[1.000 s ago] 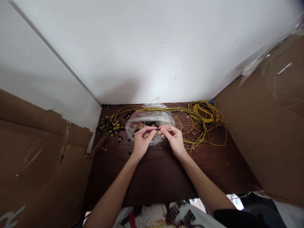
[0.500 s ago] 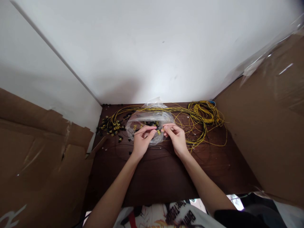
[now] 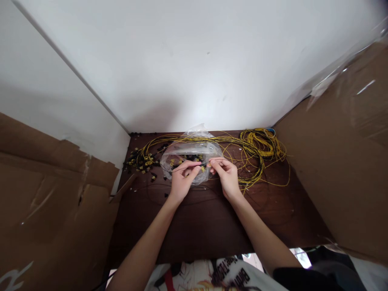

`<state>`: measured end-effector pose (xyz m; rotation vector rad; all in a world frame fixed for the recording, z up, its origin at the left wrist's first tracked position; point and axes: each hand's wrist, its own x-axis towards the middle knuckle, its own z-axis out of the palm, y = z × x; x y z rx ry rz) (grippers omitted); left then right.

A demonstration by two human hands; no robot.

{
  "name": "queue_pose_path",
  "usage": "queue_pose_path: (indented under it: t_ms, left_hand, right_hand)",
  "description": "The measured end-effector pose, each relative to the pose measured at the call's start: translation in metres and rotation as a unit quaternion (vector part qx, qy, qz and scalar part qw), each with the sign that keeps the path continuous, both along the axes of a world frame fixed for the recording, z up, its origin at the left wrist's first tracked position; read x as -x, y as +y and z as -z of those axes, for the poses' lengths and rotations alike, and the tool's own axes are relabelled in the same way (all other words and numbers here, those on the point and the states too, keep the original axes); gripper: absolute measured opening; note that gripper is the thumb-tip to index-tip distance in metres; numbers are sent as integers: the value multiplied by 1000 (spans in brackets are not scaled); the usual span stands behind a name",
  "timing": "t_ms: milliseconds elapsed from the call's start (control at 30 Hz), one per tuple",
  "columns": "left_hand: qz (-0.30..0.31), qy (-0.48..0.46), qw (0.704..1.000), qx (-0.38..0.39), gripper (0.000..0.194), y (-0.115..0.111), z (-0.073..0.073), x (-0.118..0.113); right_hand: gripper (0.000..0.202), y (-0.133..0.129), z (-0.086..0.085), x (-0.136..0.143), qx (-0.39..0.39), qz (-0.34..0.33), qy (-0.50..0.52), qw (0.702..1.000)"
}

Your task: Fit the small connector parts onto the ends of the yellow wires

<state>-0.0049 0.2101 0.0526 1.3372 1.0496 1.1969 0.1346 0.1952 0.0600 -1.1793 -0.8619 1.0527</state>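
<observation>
Above a clear plastic bag (image 3: 169,155), my left hand (image 3: 182,182) is closed in a pinch. Its thumb and forefinger hold a thin black wire at a small black connector (image 3: 203,165). Facing it from the right, my right hand (image 3: 226,178) also pinches at the connector's other end, where a small yellowish bit shows between the fingertips. The exact shape of that small part cannot be made out. Small black and yellow connectors (image 3: 197,157) lie in the bag just behind my fingertips.
A bundle of yellow and black wires (image 3: 209,140) runs along the back to a coil (image 3: 262,145) at right. Its connector ends (image 3: 144,161) are piled at left. Cardboard panels (image 3: 54,218) flank the dark wooden table (image 3: 212,226), and a white wall (image 3: 200,81) stands behind.
My hands have drawn slightly apart, the right one moving a little to the right. More of the black connector shows between my fingertips.
</observation>
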Motion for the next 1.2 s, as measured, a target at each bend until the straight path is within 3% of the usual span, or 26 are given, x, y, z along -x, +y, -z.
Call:
queue_pose_path:
  t_ms: [133,400,800,1200]
  left_hand:
    - [-5,-1,1000,4,18,0,-1,0]
    - [-8,9,1000,-5,17,0,-1,-1]
    - [-3,-1,1000,11,19,0,-2,-1]
    - [-11,7,1000,3,17,-1,-3,-1]
  right_hand:
    - [19,0,0,-1,3,4,6,1000]
    - [22,-3,0,3,16,-53,-3,998]
    - [17,0,1,-2,0,9,29,1000]
    - [23,-3,2,4,18,-57,4,998]
